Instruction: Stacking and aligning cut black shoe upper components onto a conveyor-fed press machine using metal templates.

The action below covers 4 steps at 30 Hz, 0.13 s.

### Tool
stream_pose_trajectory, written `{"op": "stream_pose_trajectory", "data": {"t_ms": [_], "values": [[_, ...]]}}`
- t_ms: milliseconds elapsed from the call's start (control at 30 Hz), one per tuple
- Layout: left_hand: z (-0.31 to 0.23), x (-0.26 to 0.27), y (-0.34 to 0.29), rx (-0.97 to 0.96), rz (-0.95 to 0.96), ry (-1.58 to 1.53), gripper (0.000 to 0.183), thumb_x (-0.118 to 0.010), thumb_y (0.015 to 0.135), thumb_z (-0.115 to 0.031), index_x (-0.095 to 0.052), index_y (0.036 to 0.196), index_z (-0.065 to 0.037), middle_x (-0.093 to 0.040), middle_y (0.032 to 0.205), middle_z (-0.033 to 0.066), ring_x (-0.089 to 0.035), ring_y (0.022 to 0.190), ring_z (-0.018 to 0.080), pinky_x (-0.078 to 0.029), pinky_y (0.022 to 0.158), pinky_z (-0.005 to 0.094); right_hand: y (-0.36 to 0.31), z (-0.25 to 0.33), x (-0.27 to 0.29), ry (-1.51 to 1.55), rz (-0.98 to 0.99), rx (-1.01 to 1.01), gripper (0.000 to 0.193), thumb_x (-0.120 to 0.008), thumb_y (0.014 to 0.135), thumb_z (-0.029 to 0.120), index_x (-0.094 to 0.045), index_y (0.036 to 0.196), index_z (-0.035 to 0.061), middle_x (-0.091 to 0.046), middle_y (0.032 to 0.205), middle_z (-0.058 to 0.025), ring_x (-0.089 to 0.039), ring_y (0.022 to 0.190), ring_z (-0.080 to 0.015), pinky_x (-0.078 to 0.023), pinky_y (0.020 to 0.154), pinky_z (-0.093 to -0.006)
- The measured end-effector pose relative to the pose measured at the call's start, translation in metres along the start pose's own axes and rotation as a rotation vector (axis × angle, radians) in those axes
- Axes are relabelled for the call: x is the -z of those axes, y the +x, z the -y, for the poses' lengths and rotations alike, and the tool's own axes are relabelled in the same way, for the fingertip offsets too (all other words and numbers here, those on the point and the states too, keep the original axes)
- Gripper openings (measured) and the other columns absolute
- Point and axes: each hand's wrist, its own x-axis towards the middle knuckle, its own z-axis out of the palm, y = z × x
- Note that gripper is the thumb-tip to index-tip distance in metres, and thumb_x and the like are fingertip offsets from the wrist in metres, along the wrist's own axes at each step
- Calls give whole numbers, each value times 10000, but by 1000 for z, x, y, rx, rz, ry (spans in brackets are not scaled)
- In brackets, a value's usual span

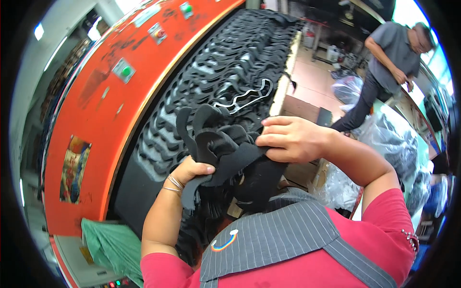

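Both my hands are on a loose bunch of black, curved foam strips (216, 144) in front of my apron. My left hand (187, 170) grips the bunch from its left side, its thumb lying across one strip. From the right, my right hand (290, 139) has its fingers bent over the end of the strips; the fingertips are partly lost against the black material. Just beyond the bunch lies a wavy, pale-edged outline frame (245, 98), possibly a cutting die, on a black sheet (225, 53) cut into many wavy strips.
An orange machine body (105, 101) with green and red buttons runs along the left. Green cloth (113, 247) hangs at the lower left. Cardboard (297, 113) and clear plastic bags (336, 187) lie to the right. Another person (394, 62) stands at the far right beside a bag-covered table.
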Motion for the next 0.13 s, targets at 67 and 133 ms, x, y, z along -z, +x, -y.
{"op": "stream_pose_trajectory", "data": {"t_ms": [67,133], "values": [[-12,3,26,-40,-3,-19,559,-766,655,-193,-594,1162,-36,-614,1049,28,-577,958,141,-468,884,293,-26,22,17,-33,73,-105,112,-591,712,175,-563,733,68,-589,962,-90,-606,846,-250,-488,903,-397],[-23,9,56,-116,46,41,572,-765,659,-215,-588,1172,-37,-616,1040,25,-573,947,128,-465,876,279,-46,46,23,-56,145,-167,153,-603,698,197,-563,754,60,-622,1018,-106,-623,891,-281,-497,880,-372]]}}
